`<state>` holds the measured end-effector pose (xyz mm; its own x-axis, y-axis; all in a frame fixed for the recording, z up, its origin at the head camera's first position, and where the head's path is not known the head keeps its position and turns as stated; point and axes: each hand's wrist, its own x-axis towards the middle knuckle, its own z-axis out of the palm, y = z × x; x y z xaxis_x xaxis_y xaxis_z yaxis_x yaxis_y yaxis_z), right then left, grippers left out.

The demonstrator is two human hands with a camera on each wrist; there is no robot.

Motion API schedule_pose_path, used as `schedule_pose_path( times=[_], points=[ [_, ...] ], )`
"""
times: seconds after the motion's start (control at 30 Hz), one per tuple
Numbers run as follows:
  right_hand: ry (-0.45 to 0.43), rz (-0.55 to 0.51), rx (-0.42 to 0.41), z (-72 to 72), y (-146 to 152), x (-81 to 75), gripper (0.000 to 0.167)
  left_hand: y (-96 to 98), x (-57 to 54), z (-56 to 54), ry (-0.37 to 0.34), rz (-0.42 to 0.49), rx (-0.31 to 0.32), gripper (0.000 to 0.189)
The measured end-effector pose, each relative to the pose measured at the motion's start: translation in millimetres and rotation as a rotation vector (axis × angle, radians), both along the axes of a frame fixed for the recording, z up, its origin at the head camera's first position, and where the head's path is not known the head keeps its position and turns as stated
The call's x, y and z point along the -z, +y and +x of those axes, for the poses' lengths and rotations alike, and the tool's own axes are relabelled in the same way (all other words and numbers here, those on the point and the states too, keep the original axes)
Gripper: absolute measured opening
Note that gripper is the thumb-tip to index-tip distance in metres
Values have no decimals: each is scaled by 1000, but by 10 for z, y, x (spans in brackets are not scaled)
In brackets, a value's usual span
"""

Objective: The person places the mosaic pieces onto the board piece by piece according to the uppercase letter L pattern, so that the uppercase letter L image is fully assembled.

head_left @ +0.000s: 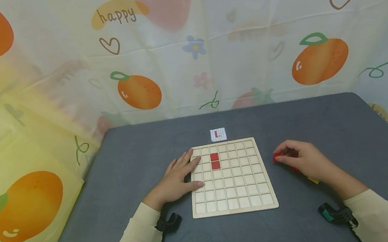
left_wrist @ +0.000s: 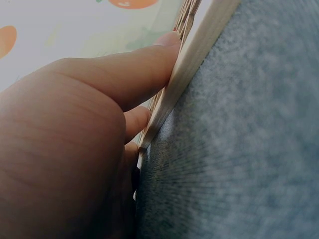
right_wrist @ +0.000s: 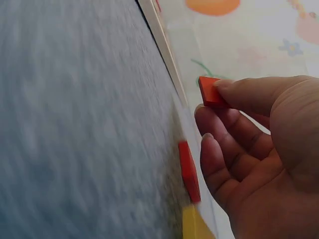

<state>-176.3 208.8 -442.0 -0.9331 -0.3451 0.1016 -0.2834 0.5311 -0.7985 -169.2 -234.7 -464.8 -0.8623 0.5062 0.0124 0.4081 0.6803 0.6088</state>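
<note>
A light wooden grid board (head_left: 244,189) lies on the dark table, with two red square tiles (head_left: 215,161) in its third column, one below the other. My left hand (head_left: 175,179) rests on the board's left edge, fingers spread; in the left wrist view the thumb (left_wrist: 139,67) lies over the rim. Right of the board, my right hand (head_left: 304,157) pinches a red square tile (right_wrist: 212,92) between thumb and fingers, above the table. Below that hand lie another red tile (right_wrist: 188,172) and a yellow tile (right_wrist: 194,223), both partly hidden by the hand in the head view.
A small printed card (head_left: 218,134) with a grid and a coloured pattern lies just behind the board. The grey-blue table (head_left: 140,149) ends at a patterned cloth (head_left: 176,80) behind. Dark straps with camera mounts (head_left: 168,222) sit on both wrists.
</note>
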Motion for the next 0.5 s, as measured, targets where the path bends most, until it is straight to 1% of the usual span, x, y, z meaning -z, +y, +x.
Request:
schedule_pose_path(
  times=[0.13,0.2,0.23,0.33,0.37,0.5],
  points=[
    [30,-5,-20,28,-96,8,11,-6,16,-7,9,-4,2,92],
    [41,-12,-28,48,-143,4,11,2,0,-1,8,-5,-1,93],
    [39,-17,-31,57,-169,1,11,12,-26,4,-2,-5,-3,93],
    [30,-40,-42,85,-245,-14,11,14,-29,3,-8,-20,-10,94],
    [25,-48,-43,93,-272,-18,11,20,-50,11,-21,-22,-15,94],
    [7,-79,-57,108,-381,-11,10,28,-85,20,-36,-46,-18,93]
  ],
)
